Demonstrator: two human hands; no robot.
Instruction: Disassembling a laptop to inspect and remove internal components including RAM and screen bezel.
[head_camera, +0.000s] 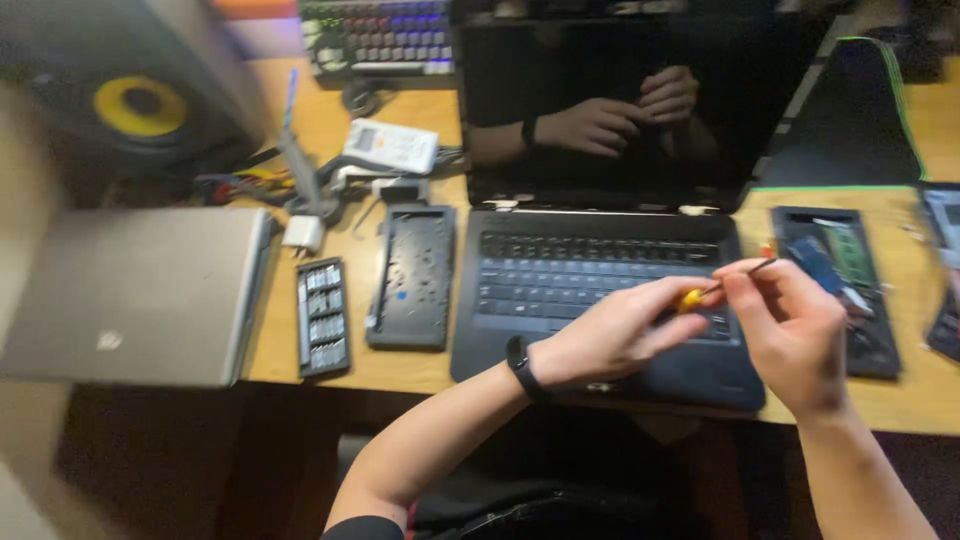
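Wooden desk (400, 375) holds open laptop (600, 290); both hands, left (610, 335), right (790, 320), grip a small screwdriver (715, 290)

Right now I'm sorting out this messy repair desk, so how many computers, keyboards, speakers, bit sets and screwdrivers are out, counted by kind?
Laptops: 2, open black one, shut silver one
Keyboards: 1, separate one at the back
Speakers: 1
Bit sets: 1
Screwdrivers: 1, held between left hand and right hand
Total: 6
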